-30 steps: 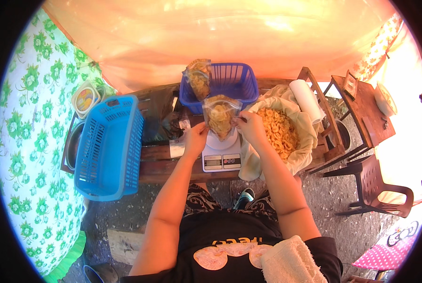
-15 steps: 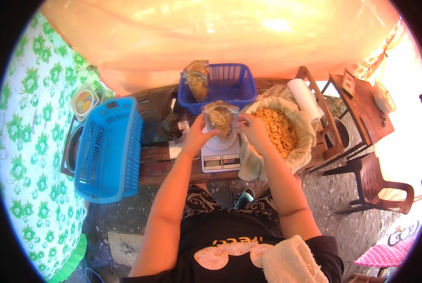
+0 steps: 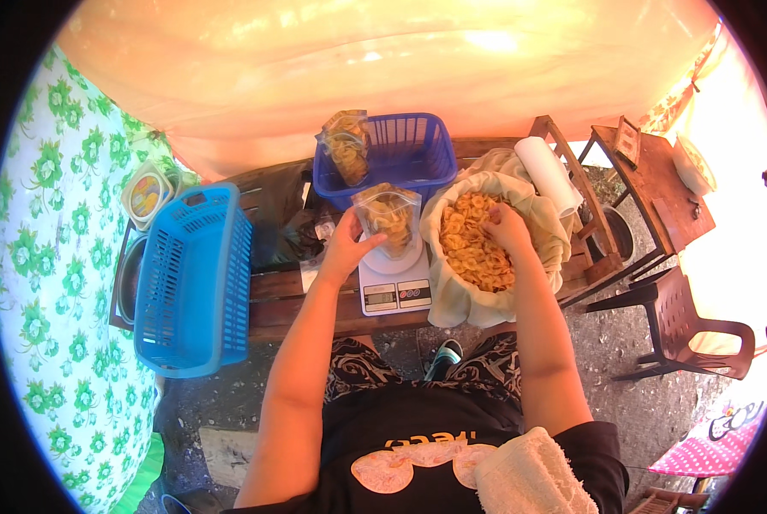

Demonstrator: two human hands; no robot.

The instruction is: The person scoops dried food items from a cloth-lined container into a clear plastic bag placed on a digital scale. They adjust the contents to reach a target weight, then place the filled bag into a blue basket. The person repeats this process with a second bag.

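A clear plastic bag of yellow chips (image 3: 388, 220) stands upright on a white kitchen scale (image 3: 395, 281) on a wooden bench. My left hand (image 3: 346, 246) grips the bag's left side. My right hand (image 3: 505, 227) reaches into a big cloth-lined bowl of yellow chips (image 3: 477, 244) to the right of the scale, fingers curled down among the chips. Whether it holds any I cannot tell. A dark blue basket (image 3: 405, 156) behind the scale holds one filled bag (image 3: 346, 146).
A light blue basket (image 3: 191, 278) lies at the bench's left end. A roll of white paper (image 3: 548, 176) lies behind the bowl. A round tin (image 3: 146, 193) sits at far left. A small wooden table (image 3: 653, 184) and a brown plastic chair (image 3: 687, 330) stand at the right.
My right hand left the bag's mouth and moved right into the bowl of chips. My left hand stayed on the bag on the scale.
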